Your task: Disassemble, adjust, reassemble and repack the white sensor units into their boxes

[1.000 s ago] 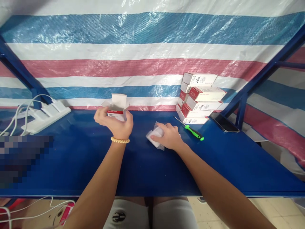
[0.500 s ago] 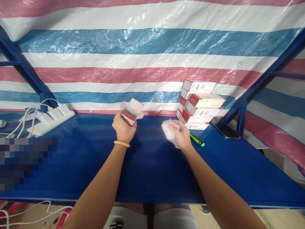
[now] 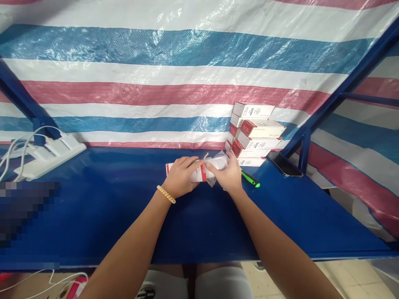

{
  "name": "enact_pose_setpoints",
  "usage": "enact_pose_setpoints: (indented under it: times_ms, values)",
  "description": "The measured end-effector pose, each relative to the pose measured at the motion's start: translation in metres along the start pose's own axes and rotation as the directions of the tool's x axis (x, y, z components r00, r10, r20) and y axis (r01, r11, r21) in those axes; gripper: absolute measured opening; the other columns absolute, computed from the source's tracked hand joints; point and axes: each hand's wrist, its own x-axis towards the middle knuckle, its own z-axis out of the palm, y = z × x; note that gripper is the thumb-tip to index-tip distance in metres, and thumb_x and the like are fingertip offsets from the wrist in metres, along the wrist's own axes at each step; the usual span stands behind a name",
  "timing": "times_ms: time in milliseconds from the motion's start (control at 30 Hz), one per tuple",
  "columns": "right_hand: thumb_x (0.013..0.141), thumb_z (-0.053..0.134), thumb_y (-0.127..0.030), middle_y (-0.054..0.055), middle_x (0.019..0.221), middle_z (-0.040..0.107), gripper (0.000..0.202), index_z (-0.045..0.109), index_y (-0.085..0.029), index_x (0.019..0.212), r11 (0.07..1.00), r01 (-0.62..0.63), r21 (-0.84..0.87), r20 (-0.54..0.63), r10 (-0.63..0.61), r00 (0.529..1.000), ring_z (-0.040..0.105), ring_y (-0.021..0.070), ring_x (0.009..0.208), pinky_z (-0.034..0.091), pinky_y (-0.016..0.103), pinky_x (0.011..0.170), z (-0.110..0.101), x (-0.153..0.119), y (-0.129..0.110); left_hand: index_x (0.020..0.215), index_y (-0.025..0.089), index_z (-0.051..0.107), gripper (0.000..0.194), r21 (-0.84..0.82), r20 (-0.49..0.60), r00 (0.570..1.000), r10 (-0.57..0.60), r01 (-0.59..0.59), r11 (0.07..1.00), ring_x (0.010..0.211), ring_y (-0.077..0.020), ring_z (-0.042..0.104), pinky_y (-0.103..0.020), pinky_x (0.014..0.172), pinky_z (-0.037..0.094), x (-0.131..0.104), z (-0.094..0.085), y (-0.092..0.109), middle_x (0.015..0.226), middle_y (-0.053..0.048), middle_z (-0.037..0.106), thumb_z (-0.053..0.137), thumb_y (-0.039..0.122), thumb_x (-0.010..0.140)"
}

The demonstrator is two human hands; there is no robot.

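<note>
My left hand [image 3: 181, 176], with a beaded band at the wrist, is wrapped over a small white and red carton [image 3: 199, 176] lying on its side on the table. The carton's open end faces right. My right hand [image 3: 230, 172] grips a white item in a clear plastic bag [image 3: 220, 162], its near end right at the carton's mouth. How far it reaches inside is hidden by my fingers. Just right of my right hand, a green and black handled tool [image 3: 250, 179] lies on the table, partly covered.
Several white and red cartons [image 3: 258, 143] are stacked at the back right. Beside them lies a black phone [image 3: 285, 164]. A white power strip [image 3: 51, 157] with plugs and cables sits at the left on the blue table [image 3: 118, 199]. Striped plastic sheeting [image 3: 140, 91] hangs behind.
My hands have come together. The carton was tipped upward in my left hand and now lies sideways, with the bagged item brought from the right to its open end.
</note>
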Motion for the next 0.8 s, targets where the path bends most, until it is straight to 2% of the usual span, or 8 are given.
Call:
enact_pose_setpoints:
  times_ms: [100, 233, 333, 433, 533, 600, 700, 800]
  values:
    - [0.068, 0.064, -0.068, 0.023, 0.127, 0.057, 0.097, 0.035, -0.010, 0.140, 0.997, 0.006, 0.080, 0.014, -0.007, 1.000, 0.058, 0.0340, 0.114, 0.047, 0.046, 0.093, 0.005, 0.000, 0.002, 0.129, 0.020, 0.058, 0.055, 0.053, -0.023, 1.000, -0.017, 0.019, 0.998, 0.112, -0.0299, 0.057, -0.044, 0.096, 0.045, 0.000, 0.005, 0.004, 0.131, -0.011, 0.061, 0.068, 0.030, 0.076]
    - [0.084, 0.044, -0.067, 0.014, 0.112, 0.068, 0.062, 0.056, -0.017, 0.120, 0.971, 0.053, 0.234, 0.127, -0.085, 0.988, 0.063, 0.0268, 0.106, 0.048, 0.042, 0.094, 0.007, -0.002, 0.003, 0.126, 0.020, 0.059, 0.051, 0.089, -0.105, 0.991, -0.079, 0.089, 0.992, 0.114, -0.0304, 0.057, -0.043, 0.096, 0.044, 0.000, 0.011, 0.007, 0.131, -0.011, 0.061, 0.068, 0.030, 0.077]
    - [0.086, 0.040, -0.069, 0.010, 0.127, 0.063, 0.056, 0.068, -0.024, 0.104, 0.966, 0.130, 0.224, 0.301, -0.195, 0.933, 0.049, 0.0283, 0.128, 0.038, 0.047, 0.107, 0.007, -0.008, -0.001, 0.127, 0.020, 0.059, 0.050, 0.085, -0.148, 0.983, -0.107, 0.120, 0.989, 0.116, -0.0302, 0.057, -0.043, 0.097, 0.044, 0.000, 0.011, 0.007, 0.131, -0.012, 0.061, 0.067, 0.030, 0.078]
    - [0.087, 0.037, -0.069, 0.007, 0.147, 0.048, 0.057, 0.072, -0.026, 0.102, 0.965, 0.171, 0.198, 0.411, -0.240, 0.879, 0.030, 0.0306, 0.143, 0.028, 0.052, 0.113, 0.005, -0.010, -0.004, 0.127, 0.020, 0.058, 0.050, 0.062, -0.148, 0.986, -0.082, 0.092, 0.994, 0.117, -0.0297, 0.057, -0.043, 0.099, 0.044, 0.000, 0.009, 0.006, 0.131, -0.011, 0.061, 0.066, 0.030, 0.079]
    - [0.089, 0.032, -0.064, 0.009, 0.140, 0.053, 0.058, 0.070, -0.024, 0.106, 0.929, 0.201, 0.312, 0.266, -0.288, 0.920, 0.042, 0.0287, 0.135, 0.036, 0.048, 0.107, -0.005, -0.001, -0.002, 0.134, 0.019, 0.050, 0.062, -0.005, -0.218, 0.964, -0.154, 0.157, 0.988, 0.120, -0.0316, 0.055, -0.045, 0.102, 0.043, 0.001, 0.006, 0.001, 0.133, -0.015, 0.058, 0.070, 0.037, 0.078]
    - [0.087, 0.038, -0.060, 0.010, 0.116, 0.066, 0.051, 0.069, -0.021, 0.098, 0.924, 0.160, 0.348, 0.141, -0.220, 0.965, 0.059, 0.0262, 0.109, 0.046, 0.043, 0.094, -0.017, 0.011, 0.003, 0.141, 0.017, 0.039, 0.078, -0.068, -0.304, 0.922, -0.239, 0.229, 0.971, 0.123, -0.0334, 0.053, -0.048, 0.103, 0.043, 0.000, 0.007, -0.005, 0.134, -0.018, 0.056, 0.073, 0.042, 0.075]
    - [0.073, 0.060, -0.051, 0.004, 0.081, 0.067, 0.033, 0.066, -0.020, 0.086, 0.985, 0.057, 0.165, 0.272, -0.101, 0.957, 0.062, 0.0211, 0.076, 0.050, 0.037, 0.076, -0.039, 0.025, 0.013, 0.147, 0.016, 0.023, 0.096, -0.160, -0.378, 0.874, -0.307, 0.265, 0.951, 0.126, -0.0338, 0.052, -0.049, 0.102, 0.045, -0.004, 0.012, -0.014, 0.135, -0.020, 0.052, 0.076, 0.045, 0.072]
    - [0.058, 0.076, -0.044, 0.004, 0.085, 0.066, 0.037, 0.065, -0.020, 0.085, 0.987, 0.086, -0.136, 0.565, 0.006, 0.825, 0.061, 0.0201, 0.074, 0.048, 0.033, 0.068, -0.054, 0.030, 0.021, 0.147, 0.018, 0.017, 0.102, -0.232, -0.368, 0.875, -0.316, 0.242, 0.942, 0.126, -0.0327, 0.052, -0.048, 0.102, 0.046, -0.007, 0.016, -0.019, 0.135, -0.018, 0.052, 0.078, 0.043, 0.070]
